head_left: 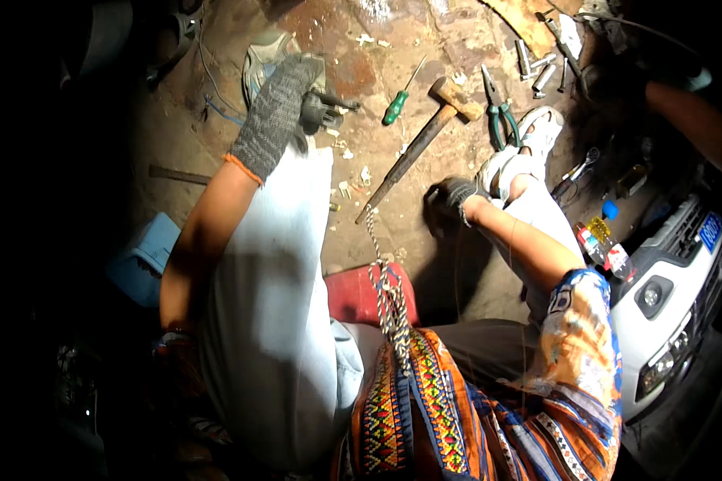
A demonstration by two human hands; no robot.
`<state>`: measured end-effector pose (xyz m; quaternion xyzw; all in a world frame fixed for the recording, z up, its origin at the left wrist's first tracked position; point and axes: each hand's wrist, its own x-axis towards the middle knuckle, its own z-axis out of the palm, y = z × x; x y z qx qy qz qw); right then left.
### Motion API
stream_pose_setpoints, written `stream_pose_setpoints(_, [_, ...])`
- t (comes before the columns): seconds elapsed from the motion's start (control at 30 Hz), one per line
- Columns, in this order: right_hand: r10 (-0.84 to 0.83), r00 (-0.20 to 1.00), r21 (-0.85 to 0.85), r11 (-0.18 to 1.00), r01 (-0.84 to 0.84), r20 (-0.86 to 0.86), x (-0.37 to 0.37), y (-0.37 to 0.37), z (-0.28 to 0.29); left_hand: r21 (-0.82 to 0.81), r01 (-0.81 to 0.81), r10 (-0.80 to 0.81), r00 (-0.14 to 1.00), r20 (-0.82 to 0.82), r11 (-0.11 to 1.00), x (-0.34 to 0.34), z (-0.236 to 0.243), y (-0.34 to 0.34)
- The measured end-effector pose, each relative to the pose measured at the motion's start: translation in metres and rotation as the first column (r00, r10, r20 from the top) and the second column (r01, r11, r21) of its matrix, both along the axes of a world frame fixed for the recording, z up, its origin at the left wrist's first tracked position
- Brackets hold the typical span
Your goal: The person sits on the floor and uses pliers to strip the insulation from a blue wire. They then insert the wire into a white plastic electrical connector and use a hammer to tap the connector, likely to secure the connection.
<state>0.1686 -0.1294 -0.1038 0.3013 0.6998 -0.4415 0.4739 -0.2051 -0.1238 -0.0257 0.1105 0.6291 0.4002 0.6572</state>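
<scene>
My left hand (285,108), in a grey knitted glove with an orange cuff, is beside my left shoe (266,54). Its dark fingers look curled around a dark piece I cannot make out. Low over the floor, near my right shoe, is my right hand (454,199) in a grey and black glove; shadow hides its fingers. Between the hands lie a wooden-handled hammer (411,156) and a green-handled screwdriver (397,106). Long-nose pliers (497,112) with dark green handles rest against my right shoe (541,132).
Several metal sockets (544,78) and a ratchet wrench (583,164) lie at the right. A plastic bottle (606,240) stands near a white toy car (646,321). A light blue container (146,260) is at the left. A red stool (349,297) and a braided cord (389,301) are beneath me.
</scene>
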Motion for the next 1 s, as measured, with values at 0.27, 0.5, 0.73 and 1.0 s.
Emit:
stream_pose_setpoints(0.27, [-0.583, 0.721, -0.068, 0.792, 0.606, -0.375, -0.099, 0.091, 0.05, 0.254, 0.023, -0.046, 0.995, 0.084, 0.967, 0.0, -0.063, -0.006])
stream_pose_setpoints(0.5, [-0.497, 0.281, 0.318, 0.011, 0.948, -0.821, -0.144, 0.114, 0.033, 0.281, 0.064, -0.171, 0.911, 0.374, 0.958, 0.024, -0.007, 0.015])
stream_pose_setpoints(0.73, [-0.797, -0.55, -0.826, -0.121, 0.55, -0.249, -0.17, 0.044, 0.058, 0.469, 0.542, -0.542, 0.827, -0.149, 0.698, 0.04, 0.001, 0.038])
stream_pose_setpoints(1.0, [-0.446, 0.395, 0.219, 0.396, 0.892, -0.803, -0.118, 0.039, 0.117, 0.457, 0.357, -0.562, 0.679, 0.472, 0.815, 0.087, -0.003, 0.035])
